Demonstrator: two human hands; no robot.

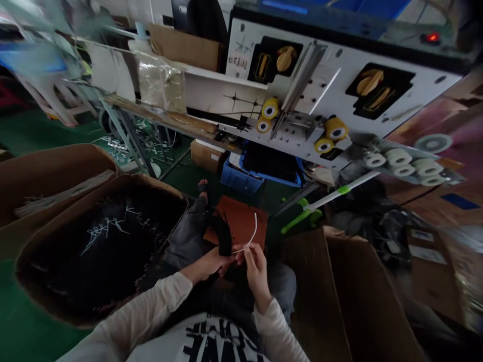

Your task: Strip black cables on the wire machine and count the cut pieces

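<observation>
A black bundle (225, 235), perhaps of cables or strips, stands up from my left hand (211, 264), whose fingers are closed round its lower end. Thin and white, a tie strip (255, 229) curves upward from the bundle through my right hand (255, 261). Thumb and fingertips of my right hand pinch the strip just right of the bundle. Both hands are close together above my lap, before a reddish-brown board (241, 221). The far side of the bundle and some left fingers are hidden.
On my left, a cardboard box (151, 183) holds many black bundles with white ties; another box (56, 161) holds white strips. A machine (241, 37) with yellow rollers (269, 108) stands ahead. An open cardboard box (313, 281) is at my right, and a blue crate (239, 178) sits beneath the bench.
</observation>
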